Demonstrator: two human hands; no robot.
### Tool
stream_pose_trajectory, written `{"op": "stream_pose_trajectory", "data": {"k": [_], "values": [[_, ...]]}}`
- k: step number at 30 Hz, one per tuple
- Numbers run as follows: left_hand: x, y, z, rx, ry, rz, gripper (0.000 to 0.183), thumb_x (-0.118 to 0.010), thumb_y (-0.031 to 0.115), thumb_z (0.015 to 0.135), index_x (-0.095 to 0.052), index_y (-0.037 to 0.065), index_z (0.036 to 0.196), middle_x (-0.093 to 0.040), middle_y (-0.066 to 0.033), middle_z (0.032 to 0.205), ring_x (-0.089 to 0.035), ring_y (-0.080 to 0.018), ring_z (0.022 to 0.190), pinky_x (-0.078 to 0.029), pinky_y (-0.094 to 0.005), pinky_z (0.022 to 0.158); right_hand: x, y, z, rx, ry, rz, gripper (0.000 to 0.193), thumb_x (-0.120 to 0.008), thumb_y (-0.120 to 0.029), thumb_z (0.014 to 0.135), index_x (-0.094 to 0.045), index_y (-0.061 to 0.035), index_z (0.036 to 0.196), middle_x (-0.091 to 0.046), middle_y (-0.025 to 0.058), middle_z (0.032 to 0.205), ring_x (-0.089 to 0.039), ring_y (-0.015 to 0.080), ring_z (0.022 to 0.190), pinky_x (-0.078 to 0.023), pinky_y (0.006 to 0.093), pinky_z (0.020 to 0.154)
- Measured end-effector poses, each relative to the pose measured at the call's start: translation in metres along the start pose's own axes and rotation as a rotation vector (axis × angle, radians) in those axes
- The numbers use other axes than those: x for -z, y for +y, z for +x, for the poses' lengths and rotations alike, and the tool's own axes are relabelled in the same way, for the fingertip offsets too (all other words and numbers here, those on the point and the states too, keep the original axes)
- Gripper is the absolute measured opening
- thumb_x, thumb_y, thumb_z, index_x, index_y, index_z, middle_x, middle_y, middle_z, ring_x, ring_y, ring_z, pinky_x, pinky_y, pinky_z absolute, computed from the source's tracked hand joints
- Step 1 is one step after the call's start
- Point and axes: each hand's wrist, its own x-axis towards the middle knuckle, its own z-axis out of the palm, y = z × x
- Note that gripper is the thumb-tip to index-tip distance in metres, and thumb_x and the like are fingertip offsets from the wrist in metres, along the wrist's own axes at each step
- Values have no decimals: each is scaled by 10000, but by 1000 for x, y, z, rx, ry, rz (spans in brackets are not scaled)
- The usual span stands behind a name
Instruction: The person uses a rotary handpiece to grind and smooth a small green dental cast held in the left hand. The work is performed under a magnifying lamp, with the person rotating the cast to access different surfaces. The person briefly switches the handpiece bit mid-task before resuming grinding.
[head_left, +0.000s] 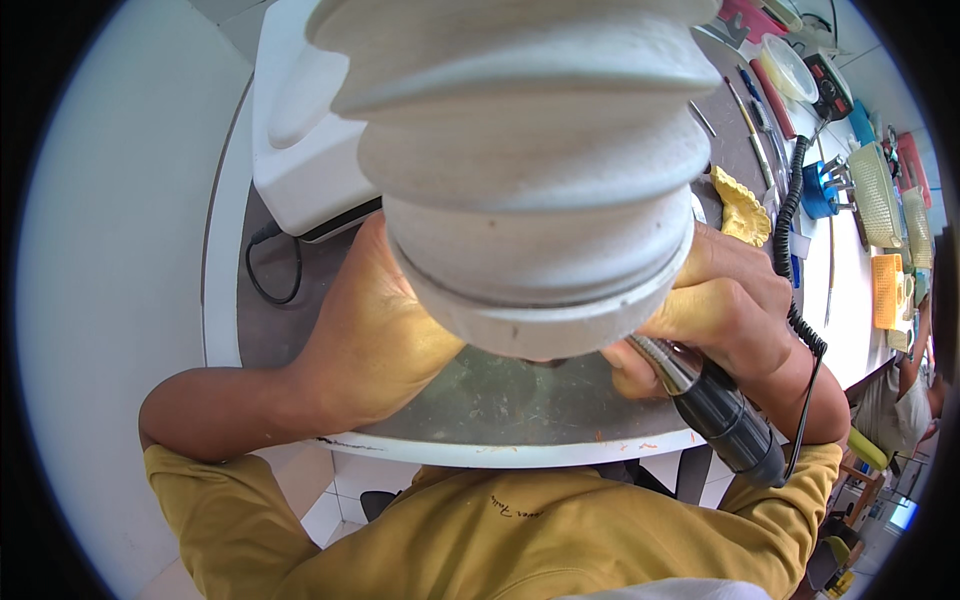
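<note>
My right hand (735, 305) is closed round a black and silver rotary handpiece (725, 415), whose coiled black cord runs up along the right. The handpiece's tip is hidden behind a wide, ribbed white hose (540, 200) that fills the middle of the view. To the left, my left hand (385, 335) reaches in under the rim of this hose. Its fingers are covered, so I cannot see what they hold, if anything. Past my right hand lies a yellow dental cast (741, 208) with a scalloped edge.
A white machine (310, 140) with a black cable stands at the back left. Brushes and slim tools (755, 130) lie at the right. Beyond them are a blue plug adapter (822, 190), a black control box (829, 88) and plastic baskets (876, 195). Another person (885, 410) sits at far right.
</note>
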Motion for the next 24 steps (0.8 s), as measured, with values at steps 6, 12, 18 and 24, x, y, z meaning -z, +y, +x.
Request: {"op": "stream_pose_trajectory", "data": {"k": [6,12,18,24], "values": [[2,2,-1,-43,-75,91,307,-598,21,923,-528,-29,1217,-624,-99,1082,-627,-135,894,-562,-258,771,0,1,1,19,4,-27,350,-834,-88,734,-594,-85,988,-684,100,851,-707,247,780,-557,326,675],[0,4,1,-69,-141,129,303,-536,36,976,-503,-36,1269,-603,-122,1095,-649,-147,866,-607,-239,721,0,0,1,14,13,-34,362,-837,-82,727,-599,-93,1001,-687,93,848,-708,244,781,-558,327,677],[1,5,0,-74,-147,132,307,-534,44,979,-497,-35,1274,-596,-125,1105,-648,-145,872,-606,-236,731,-1,0,1,13,22,-30,352,-832,-75,727,-602,-94,993,-690,96,850,-710,250,783,-562,338,684],[1,2,-1,-89,-46,-11,294,-729,-20,808,-607,-14,1076,-700,-50,983,-629,-104,913,-501,-281,828,0,0,4,36,-15,-42,339,-826,-69,732,-602,-83,986,-693,102,854,-713,258,793,-569,351,706]]}}
